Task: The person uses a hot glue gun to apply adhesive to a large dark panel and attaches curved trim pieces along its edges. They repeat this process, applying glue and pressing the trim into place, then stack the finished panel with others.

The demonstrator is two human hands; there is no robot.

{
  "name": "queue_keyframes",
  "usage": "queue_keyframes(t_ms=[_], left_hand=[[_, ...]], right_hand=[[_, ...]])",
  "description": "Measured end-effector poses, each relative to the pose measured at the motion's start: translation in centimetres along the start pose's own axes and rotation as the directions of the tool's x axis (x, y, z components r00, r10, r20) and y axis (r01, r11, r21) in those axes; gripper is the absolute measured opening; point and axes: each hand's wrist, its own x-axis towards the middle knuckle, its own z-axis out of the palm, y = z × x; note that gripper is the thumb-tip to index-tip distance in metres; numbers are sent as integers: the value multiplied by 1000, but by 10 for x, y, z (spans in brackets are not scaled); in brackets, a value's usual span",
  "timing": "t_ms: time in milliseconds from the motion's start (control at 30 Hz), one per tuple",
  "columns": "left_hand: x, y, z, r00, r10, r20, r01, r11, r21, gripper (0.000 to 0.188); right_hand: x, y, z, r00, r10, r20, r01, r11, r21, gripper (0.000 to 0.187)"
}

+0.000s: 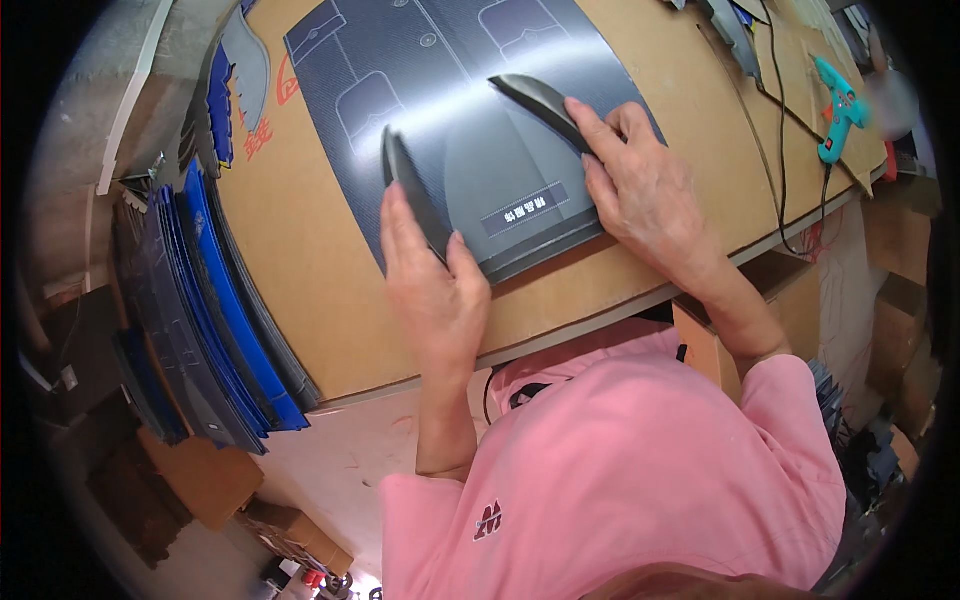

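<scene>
A large dark glossy sheet (pixel 420 75), printed with pockets and seams like a jacket, lies on the tabletop. Two narrow, dark curved flaps stand raised near its closer end. My left hand (pixel 435 290) has the left flap (pixel 412 185) between thumb and fingers, the fingers stretched along its outer side. With thumb and fingertips, my right hand (pixel 645 190) pinches the right flap (pixel 535 100). Between the hands shows a grey panel with a small dark label (pixel 525 208). Whether the flaps are one piece with the sheet, I cannot tell.
The wooden table (pixel 275 300) has a near edge close to my body. Upright blue and dark sheets (pixel 215 300) are stacked along its left side. A teal glue gun (pixel 842 110) with a black cord lies at the right. Grey cut pieces (pixel 730 35) are at the far right.
</scene>
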Motion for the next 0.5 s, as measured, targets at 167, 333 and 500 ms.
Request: queue_keyframes(t_ms=[167,333,500], left_hand=[[-1,5,6,997,62,50,-63,998,2,54],[4,11,9,993,65,93,-62,997,-39,48],[2,19,12,992,128,13,-128,987,92,44]], right_hand=[[0,-6,0,997,-16,76,17,1000,-9,46],[1,-9,-5,993,6,114,-4,1000,-11,50],[8,1,-19,975,13,222,-36,994,103,49]])
